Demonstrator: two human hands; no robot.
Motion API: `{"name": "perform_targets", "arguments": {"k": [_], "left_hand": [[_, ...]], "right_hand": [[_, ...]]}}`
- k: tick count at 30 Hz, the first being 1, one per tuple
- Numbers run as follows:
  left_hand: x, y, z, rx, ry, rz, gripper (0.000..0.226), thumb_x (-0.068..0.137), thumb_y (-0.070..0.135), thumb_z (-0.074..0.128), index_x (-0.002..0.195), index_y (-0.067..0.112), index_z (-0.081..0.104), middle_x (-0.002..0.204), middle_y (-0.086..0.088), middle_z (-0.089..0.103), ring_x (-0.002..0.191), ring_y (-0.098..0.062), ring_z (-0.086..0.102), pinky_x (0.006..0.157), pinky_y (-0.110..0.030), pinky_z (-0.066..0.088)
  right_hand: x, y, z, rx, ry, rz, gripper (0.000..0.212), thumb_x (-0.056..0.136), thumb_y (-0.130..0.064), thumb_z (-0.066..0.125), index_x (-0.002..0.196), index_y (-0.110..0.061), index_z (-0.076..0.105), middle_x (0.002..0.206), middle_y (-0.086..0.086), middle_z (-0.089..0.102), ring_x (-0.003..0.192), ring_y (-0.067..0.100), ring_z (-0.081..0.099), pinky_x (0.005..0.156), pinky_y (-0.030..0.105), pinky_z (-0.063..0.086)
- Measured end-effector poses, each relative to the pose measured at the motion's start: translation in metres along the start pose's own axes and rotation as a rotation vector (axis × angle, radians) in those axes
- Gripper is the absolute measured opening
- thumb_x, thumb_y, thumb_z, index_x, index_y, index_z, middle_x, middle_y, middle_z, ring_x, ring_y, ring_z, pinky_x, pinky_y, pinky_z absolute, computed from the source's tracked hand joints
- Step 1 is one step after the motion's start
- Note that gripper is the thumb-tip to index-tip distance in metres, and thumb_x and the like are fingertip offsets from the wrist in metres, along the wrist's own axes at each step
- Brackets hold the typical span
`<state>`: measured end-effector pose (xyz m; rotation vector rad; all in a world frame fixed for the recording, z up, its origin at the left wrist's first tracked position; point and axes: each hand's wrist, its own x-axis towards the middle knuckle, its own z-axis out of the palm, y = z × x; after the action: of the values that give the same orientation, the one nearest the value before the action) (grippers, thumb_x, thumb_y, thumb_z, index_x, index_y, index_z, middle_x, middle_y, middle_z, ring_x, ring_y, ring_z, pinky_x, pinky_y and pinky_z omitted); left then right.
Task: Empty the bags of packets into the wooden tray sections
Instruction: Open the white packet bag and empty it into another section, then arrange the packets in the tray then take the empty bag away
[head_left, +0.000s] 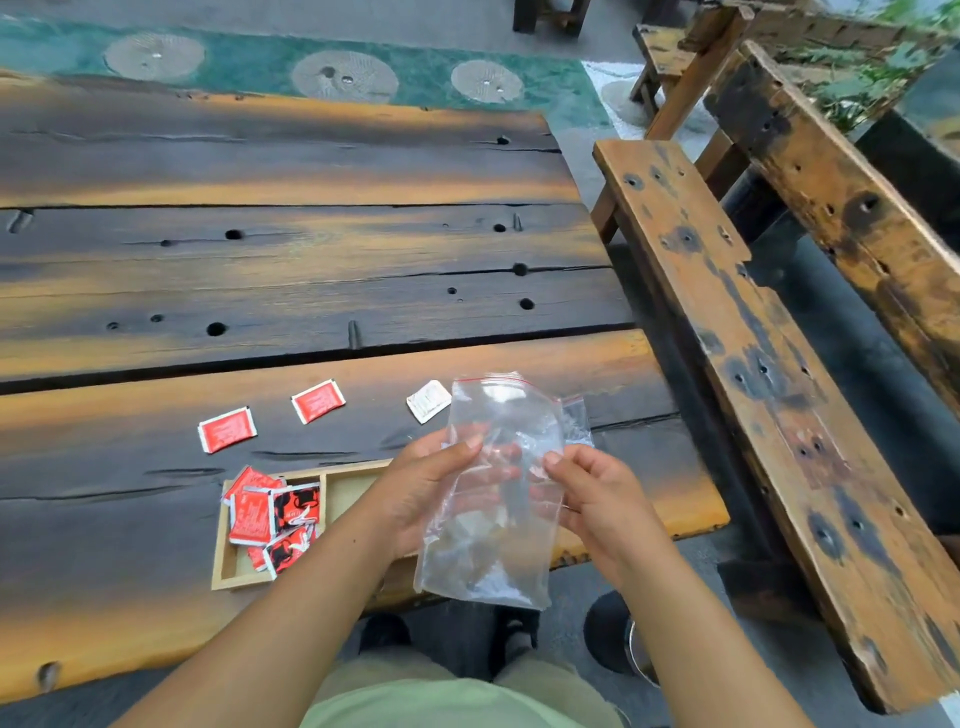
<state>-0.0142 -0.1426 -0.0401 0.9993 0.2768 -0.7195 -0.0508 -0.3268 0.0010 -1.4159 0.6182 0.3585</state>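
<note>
Red-and-white packets (271, 517), some black-printed; clear bag (493, 499) with red seal strip; perhaps white loose packet (428, 400)

The setting is an outdoor seating area, such as a café terrace or garden patio. Evidence: a heavy table of scorched, orange-and-black weathered planks (311, 249) with bolt holes and cracks; a matching rough plank bench with backrest (753, 364) beside it; grey paved ground with a green strip inlaid with round stone discs (343, 75); and leafy green plants (872, 67) behind the bench — all in daylight.
</note>
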Motion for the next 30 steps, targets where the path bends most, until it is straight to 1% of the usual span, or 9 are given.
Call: {"name": "perform_targets", "arguments": {"k": [7,10,12,14,16,20,24,27,30], "left_hand": [[0.053,-0.018,0.033,0.165,0.178,0.012,0.029,0.101,0.016,0.051,0.125,0.0,0.057,0.111,-0.017,0.074,0.1,-0.03,0.073,0.076,-0.034,0.06],[0.074,-0.026,0.047,0.253,0.28,-0.021,0.026,0.101,0.014,0.052,0.121,0.0,0.062,0.104,-0.017,0.076,0.098,-0.031,0.074,0.077,-0.035,0.06],[0.084,-0.03,0.054,0.334,0.356,-0.031,0.021,0.1,0.015,0.056,0.112,0.004,0.068,0.092,-0.007,0.079,0.086,-0.028,0.074,0.079,-0.038,0.058],[0.093,-0.034,0.062,0.408,0.445,-0.037,0.016,0.098,0.013,0.059,0.105,0.006,0.072,0.065,0.009,0.072,0.064,-0.012,0.066,0.063,-0.028,0.054],[0.103,-0.041,0.068,0.479,0.538,-0.055,0.011,0.096,0.007,0.061,0.096,0.003,0.071,0.053,0.01,0.063,0.05,-0.003,0.06,0.051,-0.024,0.054],[0.126,-0.06,0.065,0.762,0.663,-0.103,0.016,0.092,0.012,0.065,0.077,0.006,0.067,0.069,-0.01,0.068,0.065,-0.026,0.069,0.067,-0.049,0.062],[0.143,-0.063,0.061,1.159,0.665,-0.109,0.022,0.093,0.019,0.058,0.074,0.008,0.058,0.072,-0.013,0.07,0.074,-0.034,0.069,0.067,-0.039,0.058],[0.156,-0.062,0.057,1.448,0.61,-0.197,0.019,0.094,0.02,0.053,0.079,0.009,0.056,0.093,-0.02,0.068,0.093,-0.04,0.063,0.069,-0.034,0.041],[0.165,-0.069,0.055,1.56,0.561,-0.278,0.016,0.095,0.02,0.049,0.084,0.009,0.053,0.1,-0.021,0.066,0.095,-0.041,0.062,0.068,-0.034,0.038]], "right_hand": [[0.068,-0.013,-0.064,-0.089,-0.022,0.049,0.016,0.094,-0.007,0.064,0.079,-0.009,0.06,0.08,0.007,0.068,0.07,0.017,0.069,0.061,0.026,0.056],[0.096,-0.014,-0.09,-0.17,-0.041,0.077,0.012,0.093,-0.007,0.066,0.083,-0.006,0.061,0.078,0.007,0.066,0.069,0.017,0.067,0.06,0.027,0.056],[0.114,-0.014,-0.103,-0.21,-0.053,0.098,0.013,0.092,-0.006,0.067,0.081,-0.007,0.061,0.079,0.008,0.065,0.069,0.019,0.065,0.06,0.029,0.055],[0.131,-0.013,-0.114,-0.245,-0.055,0.114,0.015,0.092,-0.005,0.067,0.079,-0.008,0.06,0.079,0.01,0.064,0.069,0.021,0.064,0.06,0.03,0.054],[0.145,-0.01,-0.124,-0.321,-0.062,0.106,0.018,0.092,-0.008,0.067,0.076,-0.008,0.059,0.075,0.009,0.063,0.069,0.022,0.064,0.059,0.029,0.053],[0.169,0.008,-0.137,-0.512,-0.114,0.122,0.03,0.089,-0.016,0.068,0.063,-0.016,0.053,0.06,0.006,0.058,0.063,0.02,0.057,0.072,0.038,0.053],[0.191,0.03,-0.139,-0.673,-0.115,0.103,0.035,0.075,-0.034,0.066,0.055,-0.023,0.04,0.06,0.004,0.045,0.061,0.02,0.047,0.068,0.036,0.048],[0.199,0.033,-0.135,-0.79,-0.103,0.083,0.032,0.086,-0.026,0.066,0.063,-0.02,0.045,0.063,0.002,0.049,0.062,0.02,0.048,0.061,0.03,0.038],[0.208,0.038,-0.133,-0.858,-0.08,0.081,0.023,0.089,-0.023,0.065,0.07,-0.017,0.053,0.064,-0.002,0.054,0.066,0.019,0.052,0.059,0.029,0.037]]}}
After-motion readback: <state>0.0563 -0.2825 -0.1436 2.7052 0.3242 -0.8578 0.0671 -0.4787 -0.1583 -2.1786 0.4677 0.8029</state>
